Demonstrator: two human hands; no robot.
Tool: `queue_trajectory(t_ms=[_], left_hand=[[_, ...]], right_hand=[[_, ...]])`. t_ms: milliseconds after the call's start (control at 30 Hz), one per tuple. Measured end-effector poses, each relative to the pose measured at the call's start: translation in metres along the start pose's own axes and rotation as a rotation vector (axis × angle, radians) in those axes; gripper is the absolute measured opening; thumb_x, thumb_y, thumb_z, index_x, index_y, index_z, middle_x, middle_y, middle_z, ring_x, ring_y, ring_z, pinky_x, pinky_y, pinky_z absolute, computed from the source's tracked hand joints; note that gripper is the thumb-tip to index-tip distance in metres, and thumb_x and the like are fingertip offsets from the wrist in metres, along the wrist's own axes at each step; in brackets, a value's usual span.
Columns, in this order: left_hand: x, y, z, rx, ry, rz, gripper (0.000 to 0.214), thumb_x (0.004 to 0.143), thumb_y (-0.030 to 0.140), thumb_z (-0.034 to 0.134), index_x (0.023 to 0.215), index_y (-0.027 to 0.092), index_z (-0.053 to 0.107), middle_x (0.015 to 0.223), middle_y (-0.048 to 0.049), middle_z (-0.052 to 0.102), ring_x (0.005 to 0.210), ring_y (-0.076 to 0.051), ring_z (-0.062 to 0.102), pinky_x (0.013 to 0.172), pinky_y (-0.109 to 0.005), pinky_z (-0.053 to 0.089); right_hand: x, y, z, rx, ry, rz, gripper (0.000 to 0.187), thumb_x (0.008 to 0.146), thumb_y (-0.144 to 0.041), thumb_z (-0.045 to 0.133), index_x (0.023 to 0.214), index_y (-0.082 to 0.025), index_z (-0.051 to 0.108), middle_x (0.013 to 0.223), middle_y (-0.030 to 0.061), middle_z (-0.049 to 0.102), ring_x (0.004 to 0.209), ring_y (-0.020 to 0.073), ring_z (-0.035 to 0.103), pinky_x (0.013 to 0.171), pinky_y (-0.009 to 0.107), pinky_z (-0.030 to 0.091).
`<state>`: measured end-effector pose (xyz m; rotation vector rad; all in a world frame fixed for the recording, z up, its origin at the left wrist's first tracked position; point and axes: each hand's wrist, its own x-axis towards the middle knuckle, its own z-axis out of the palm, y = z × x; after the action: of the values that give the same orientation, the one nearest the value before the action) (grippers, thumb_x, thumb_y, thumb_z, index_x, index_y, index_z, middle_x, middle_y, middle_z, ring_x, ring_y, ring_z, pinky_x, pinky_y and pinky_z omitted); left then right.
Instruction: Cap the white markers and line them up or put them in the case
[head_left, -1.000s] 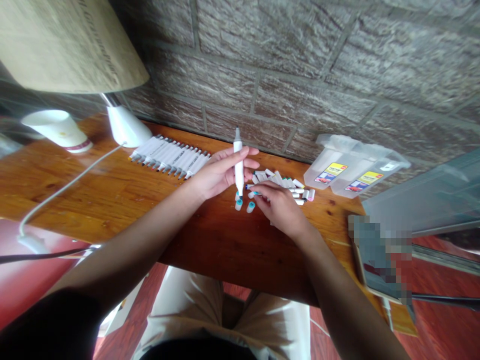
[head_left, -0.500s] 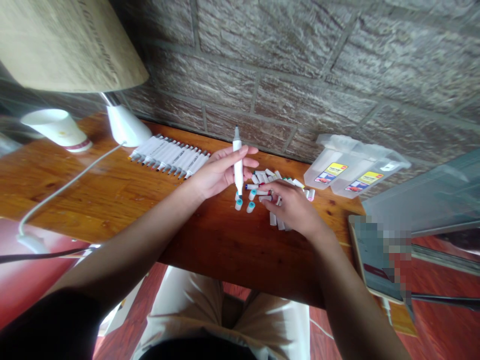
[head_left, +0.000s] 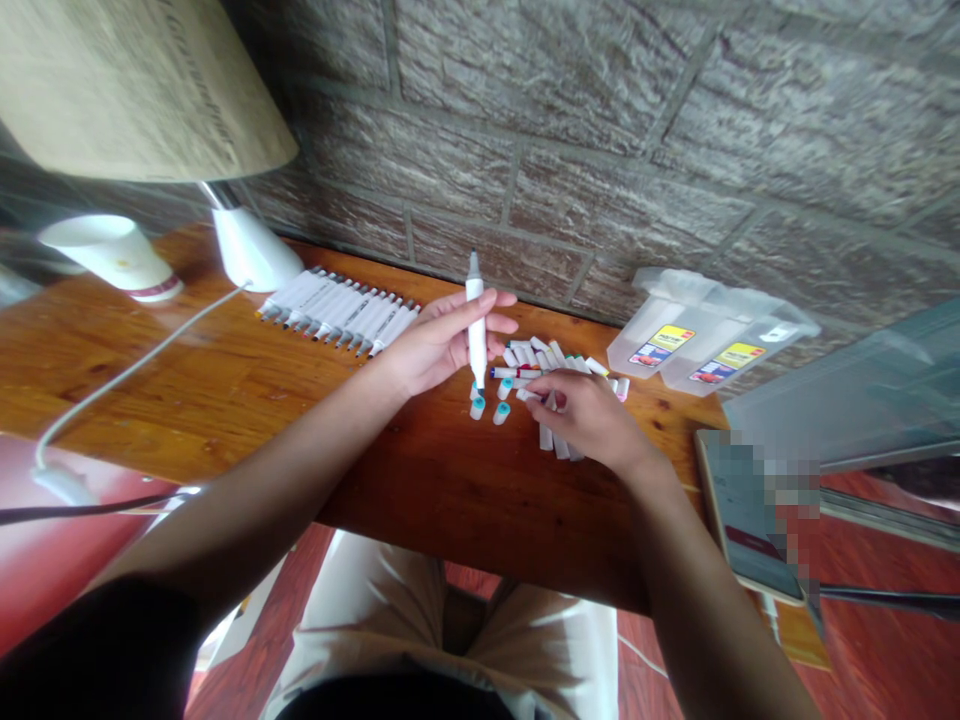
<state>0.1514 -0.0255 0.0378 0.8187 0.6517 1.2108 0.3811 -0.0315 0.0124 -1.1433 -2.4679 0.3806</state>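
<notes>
My left hand [head_left: 450, 342] holds a white double-ended marker [head_left: 476, 320] nearly upright between thumb and fingers; both its grey ends are uncapped. My right hand [head_left: 585, 410] is closed in a pinch around a small white marker cap [head_left: 526, 395]. Below the marker, several caps with turquoise ends [head_left: 501, 413] stand on the table. A pile of loose white caps [head_left: 536, 352] with coloured ends lies behind my right fingers, partly hidden by them. More pale caps [head_left: 553, 440] lie under that hand. To the left, a row of uncapped white markers [head_left: 341, 312] lies side by side.
Against the brick wall stand two clear plastic cases [head_left: 652, 335] with yellow labels. A lamp [head_left: 251, 250] and a paper cup [head_left: 124, 260] are at the left, with the lamp's cord [head_left: 142, 365] crossing the table [head_left: 450, 500]. A tablet-like device [head_left: 739, 520] lies at the right edge.
My right fingers have closed together on a cap and the hand has shifted slightly. My left hand and its marker have stayed in place.
</notes>
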Motion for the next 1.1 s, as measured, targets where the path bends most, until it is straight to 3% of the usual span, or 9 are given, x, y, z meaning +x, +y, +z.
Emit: queue_trajectory(t_ms=[400, 667, 867, 1000, 1100], left_hand=[[0.000, 0.000, 0.001, 0.009, 0.016, -0.011, 0.023, 0.090, 0.034, 0.074, 0.100, 0.013, 0.073, 0.073, -0.0022, 0.077, 0.052, -0.010, 0.070, 0.055, -0.018, 0.057], [0.001, -0.002, -0.002, 0.012, -0.015, 0.006, 0.025, 0.088, 0.035, 0.075, 0.101, 0.013, 0.074, 0.076, -0.0033, 0.078, 0.054, -0.011, 0.070, 0.056, -0.019, 0.057], [0.000, -0.001, 0.001, 0.016, 0.009, -0.006, 0.025, 0.089, 0.035, 0.074, 0.101, 0.013, 0.074, 0.074, -0.0031, 0.077, 0.052, -0.010, 0.069, 0.056, -0.019, 0.057], [0.000, -0.001, 0.001, 0.015, 0.011, -0.013, 0.025, 0.089, 0.035, 0.074, 0.102, 0.013, 0.074, 0.075, -0.0034, 0.077, 0.052, -0.011, 0.069, 0.055, -0.019, 0.057], [0.000, -0.002, 0.000, 0.010, 0.001, -0.008, 0.024, 0.089, 0.033, 0.074, 0.102, 0.013, 0.074, 0.076, -0.0032, 0.078, 0.053, -0.011, 0.070, 0.055, -0.020, 0.057]], right_hand=[[-0.001, -0.007, -0.006, 0.103, -0.053, -0.054, 0.012, 0.082, -0.012, 0.070, 0.088, -0.021, 0.075, 0.077, 0.0006, 0.070, 0.069, 0.0144, 0.062, 0.069, 0.027, 0.046], [-0.001, -0.010, 0.001, 0.253, -0.082, 0.023, 0.023, 0.081, -0.012, 0.069, 0.102, -0.020, 0.075, 0.087, 0.0025, 0.075, 0.069, 0.0150, 0.066, 0.069, 0.029, 0.052], [-0.006, 0.007, -0.011, 0.341, -0.116, 0.006, 0.028, 0.084, -0.021, 0.071, 0.111, -0.020, 0.073, 0.105, 0.0056, 0.077, 0.082, 0.0170, 0.071, 0.076, 0.031, 0.056], [-0.001, 0.013, -0.009, 0.200, 0.042, 0.014, 0.021, 0.090, -0.019, 0.062, 0.108, -0.021, 0.074, 0.107, 0.0060, 0.078, 0.092, 0.0197, 0.072, 0.087, 0.035, 0.055], [0.010, 0.013, 0.002, 0.105, 0.141, -0.065, 0.023, 0.095, -0.016, 0.055, 0.108, -0.021, 0.073, 0.113, 0.0081, 0.076, 0.104, 0.0222, 0.069, 0.094, 0.038, 0.051]])
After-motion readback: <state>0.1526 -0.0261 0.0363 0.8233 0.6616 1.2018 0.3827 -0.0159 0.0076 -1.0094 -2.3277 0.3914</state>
